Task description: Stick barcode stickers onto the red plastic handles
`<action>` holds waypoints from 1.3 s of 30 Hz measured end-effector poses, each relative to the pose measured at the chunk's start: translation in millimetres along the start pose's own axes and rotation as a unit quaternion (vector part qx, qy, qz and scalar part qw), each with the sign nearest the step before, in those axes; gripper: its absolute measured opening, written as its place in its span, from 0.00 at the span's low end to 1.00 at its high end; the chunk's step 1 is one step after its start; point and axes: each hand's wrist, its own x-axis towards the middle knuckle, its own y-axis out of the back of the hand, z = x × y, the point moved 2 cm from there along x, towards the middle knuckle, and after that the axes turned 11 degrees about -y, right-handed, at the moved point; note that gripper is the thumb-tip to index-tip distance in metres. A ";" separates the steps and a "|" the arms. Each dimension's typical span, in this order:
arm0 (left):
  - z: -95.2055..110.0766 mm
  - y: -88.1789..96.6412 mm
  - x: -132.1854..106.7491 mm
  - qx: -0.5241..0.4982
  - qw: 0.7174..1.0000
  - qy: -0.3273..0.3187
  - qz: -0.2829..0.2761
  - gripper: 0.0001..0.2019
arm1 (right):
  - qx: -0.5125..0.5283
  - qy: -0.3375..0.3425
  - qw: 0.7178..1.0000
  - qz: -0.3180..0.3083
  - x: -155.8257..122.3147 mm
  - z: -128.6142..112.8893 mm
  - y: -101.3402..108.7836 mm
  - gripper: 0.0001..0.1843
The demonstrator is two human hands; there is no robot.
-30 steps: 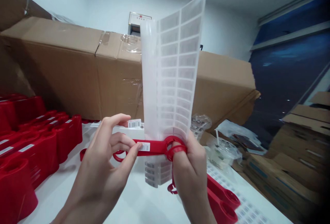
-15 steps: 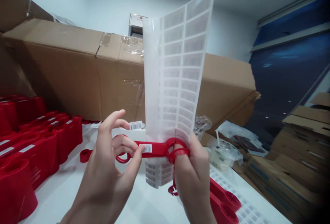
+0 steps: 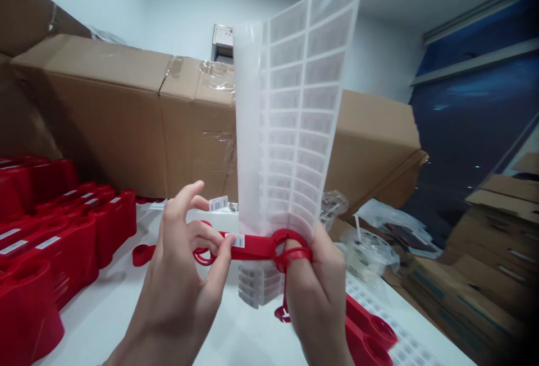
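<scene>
The label sheet [image 3: 301, 113] runs past the picture's upper edge; its printing is too faint and small to read.

Bright, flat light, looks overhead. The label sheet [image 3: 298, 108] glows translucent, blown out at its top tip. Shadows are soft: under the red holders [image 3: 54, 242] on the white bench [image 3: 105, 321], deeper along the foot of the cardboard carton [image 3: 84, 119]. Strong wide-angle distortion, carton edges bowed and slanted toward the frame sides. Vignette falls near black in the right corners. Barcode sheet [image 3: 404, 343] at the bench's right edge is soft, print unreadable.
</scene>
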 end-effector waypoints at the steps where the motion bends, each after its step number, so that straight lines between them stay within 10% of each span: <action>1: 0.5 0.0 -0.2 -0.004 1.000 0.001 -0.003 0.35 | 0.003 -0.002 1.000 0.000 0.2 0.4 0.5 0.10; 31: 14.6 26.8 11.2 -0.068 0.992 0.034 0.096 0.33 | 0.125 -0.109 0.984 -0.061 26.3 28.9 -10.9 0.12; 39: 12.0 7.1 3.9 -0.081 0.995 0.042 0.032 0.32 | 0.099 -0.110 0.988 -0.051 18.9 21.5 -9.3 0.11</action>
